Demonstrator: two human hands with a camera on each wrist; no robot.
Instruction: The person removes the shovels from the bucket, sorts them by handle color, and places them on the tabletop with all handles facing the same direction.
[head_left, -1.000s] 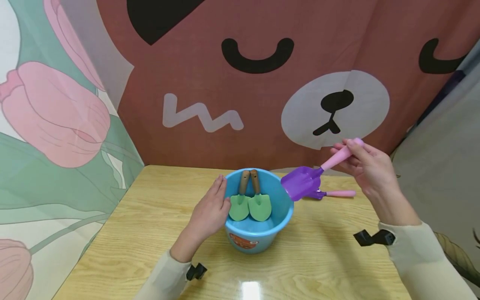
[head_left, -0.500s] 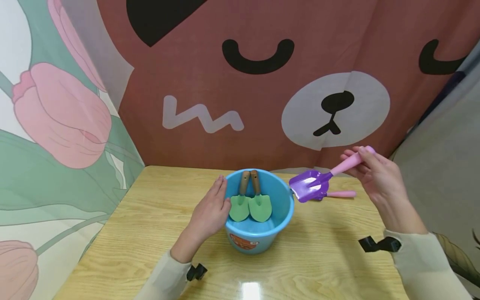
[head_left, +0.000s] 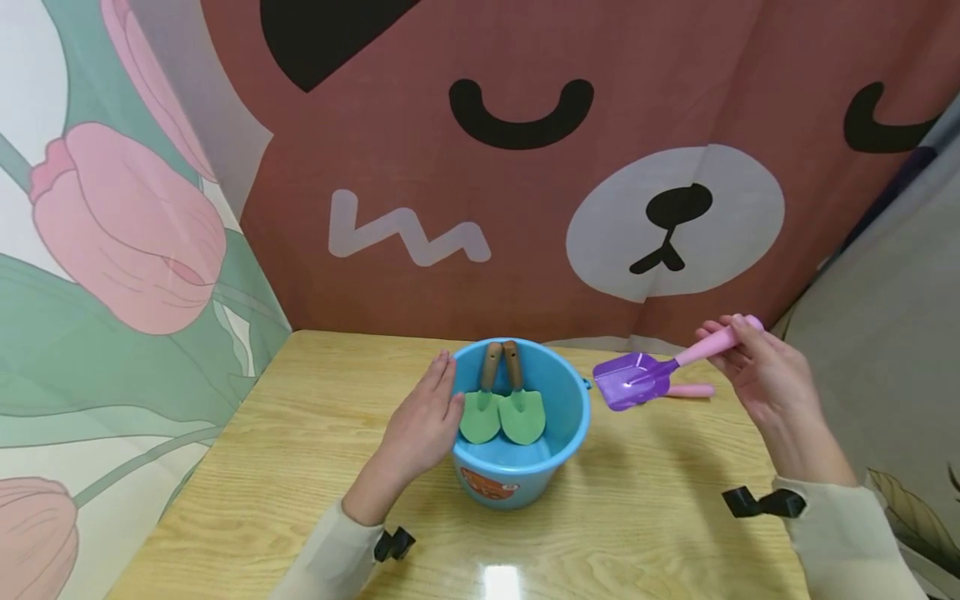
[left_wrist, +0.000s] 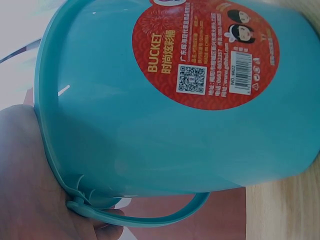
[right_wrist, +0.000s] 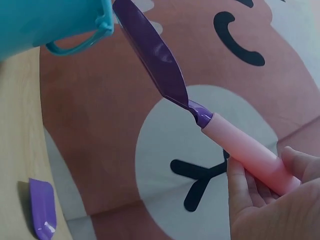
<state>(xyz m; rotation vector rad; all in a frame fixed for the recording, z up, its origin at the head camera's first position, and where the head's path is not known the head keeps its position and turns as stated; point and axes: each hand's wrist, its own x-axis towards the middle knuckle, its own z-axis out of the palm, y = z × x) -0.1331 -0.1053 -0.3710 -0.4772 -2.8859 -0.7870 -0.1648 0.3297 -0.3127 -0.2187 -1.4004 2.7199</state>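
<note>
My right hand (head_left: 772, 375) pinches the pink handle of a toy shovel (head_left: 633, 382) between thumb and fingers, above the table. Its purple scoop points left, close to the rim of a blue bucket (head_left: 521, 471). Straight-fingered, my left hand (head_left: 422, 417) rests against the bucket's left side, thumb near the rim. In the left wrist view that hand (left_wrist: 40, 185) touches the rim beside the hanging bucket handle (left_wrist: 150, 219). Inside the bucket two green trowels (head_left: 521, 417) with wooden handles lean side by side. A second purple shovel (right_wrist: 42, 207) lies on the table, partly hidden in the head view.
The bucket stands on a wood-grain table (head_left: 300, 467). A brown curtain (head_left: 405, 292) with a bear face hangs along the back edge, and a tulip-print curtain (head_left: 127, 250) covers the left side.
My right hand has moved right and down with the toy shovel, taking its scoop from over the bucket's right rim to beside it. The left hand stays on the bucket.
</note>
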